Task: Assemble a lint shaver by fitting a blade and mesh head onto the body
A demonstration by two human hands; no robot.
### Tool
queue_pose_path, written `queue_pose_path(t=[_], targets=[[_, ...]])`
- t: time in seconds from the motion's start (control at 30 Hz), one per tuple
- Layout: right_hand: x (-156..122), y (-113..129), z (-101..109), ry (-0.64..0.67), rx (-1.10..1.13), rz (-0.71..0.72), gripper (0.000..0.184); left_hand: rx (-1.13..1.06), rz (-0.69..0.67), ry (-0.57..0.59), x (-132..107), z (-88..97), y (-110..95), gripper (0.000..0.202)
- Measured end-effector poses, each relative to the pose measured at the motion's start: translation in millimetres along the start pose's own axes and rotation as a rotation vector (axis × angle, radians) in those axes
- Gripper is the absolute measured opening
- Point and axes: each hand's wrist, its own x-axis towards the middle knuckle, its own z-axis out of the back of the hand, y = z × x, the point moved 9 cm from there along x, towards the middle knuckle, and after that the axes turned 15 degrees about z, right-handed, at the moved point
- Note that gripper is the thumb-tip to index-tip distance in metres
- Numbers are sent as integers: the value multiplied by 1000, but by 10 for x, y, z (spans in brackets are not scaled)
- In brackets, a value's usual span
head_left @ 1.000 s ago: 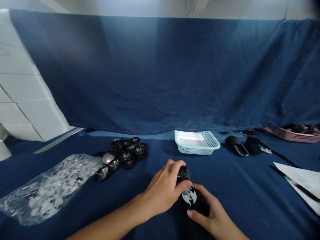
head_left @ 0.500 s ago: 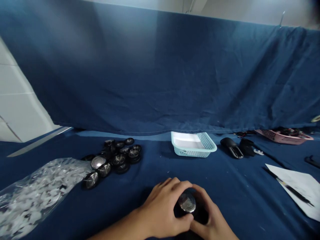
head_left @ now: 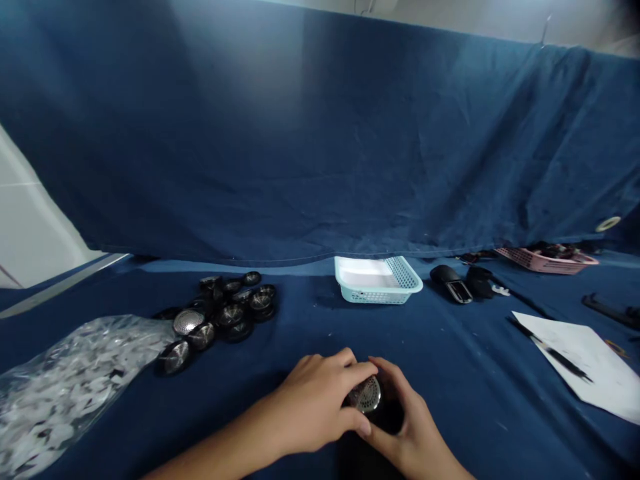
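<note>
Low in the middle of the view, both my hands close round one small black device (head_left: 387, 417). A round silver mesh cap (head_left: 367, 394) sits on top of it. My left hand (head_left: 313, 403) pinches the cap from the left, thumb and fingers curled over its rim. My right hand (head_left: 407, 430) wraps the black body from the right and below. The lower part of the device is hidden by my hands.
A heap of several black round caps with metal mesh (head_left: 220, 313) lies at the left, beside a clear bag of white pieces (head_left: 70, 383). A pale blue basket (head_left: 377, 280) stands behind, black parts (head_left: 463, 283) and a pink tray (head_left: 543, 259) to its right, paper with a pen (head_left: 575, 353) nearer.
A white bladed piece showed on top of the device a second ago. The silver mesh cap now covers it, and my left hand has closed over the cap. The view has tilted up a little.
</note>
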Motion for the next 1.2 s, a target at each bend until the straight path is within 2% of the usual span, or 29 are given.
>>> queue_pose_path(t=[0.13, 0.33, 0.47, 0.6, 0.73, 0.87, 1.0, 1.1, 1.2], targets=[[-43, 3, -17, -46, 7, -21, 77, 50, -3, 28, -1, 29, -35, 58], [-34, -41, 6, -120, 52, -76, 92, 317, -7, 31, 68, 78, -231, 35], [31, -65, 43, -114, 73, -98, 91, 444, -29, 21, 120, 90, -319, 39], [110, -31, 47, -42, 117, -87, 83, 435, -48, 7, 139, 88, -307, 38], [149, 7, 38, 83, 134, -59, 71, 367, -70, 12, 169, 80, -219, 57], [114, -16, 114, 150, 192, -70, 83, 227, -75, 120, 290, 52, -29, 79], [102, 73, 197, 208, 180, -33, 90, 43, -36, 288, 437, -62, 200, 84], [167, 214, 217, 235, -16, 13, 79, -133, -89, 363, 477, -206, 247, 80], [270, 416, 128, 301, -220, 124, 54, -311, -111, 318, 498, -303, 305, 70]])
